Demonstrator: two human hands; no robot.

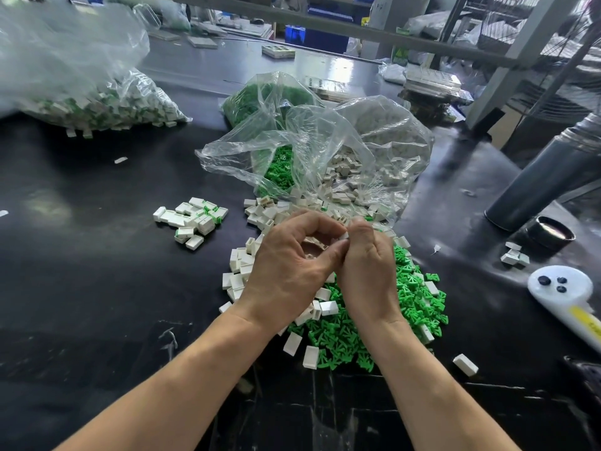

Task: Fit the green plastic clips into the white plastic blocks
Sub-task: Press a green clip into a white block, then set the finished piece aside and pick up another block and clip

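Note:
My left hand (pixel 289 268) and my right hand (pixel 367 268) meet above the black table, fingertips together. Between them they pinch a small white plastic block (pixel 344 236); only its end shows. Whether a green clip is in it is hidden by the fingers. Below and right of the hands lies a heap of loose green clips (pixel 409 304). Loose white blocks (pixel 239 271) lie scattered to the left and under the hands. A small pile of blocks with green clips fitted (pixel 192 219) sits further left.
An open clear bag (pixel 325 151) of green clips and white blocks lies just behind the hands. A large bag of fitted blocks (pixel 97 105) is at far left. A grey cylinder (pixel 540 180), a black lid (pixel 553 234) and a white handled tool (pixel 566 294) lie at right.

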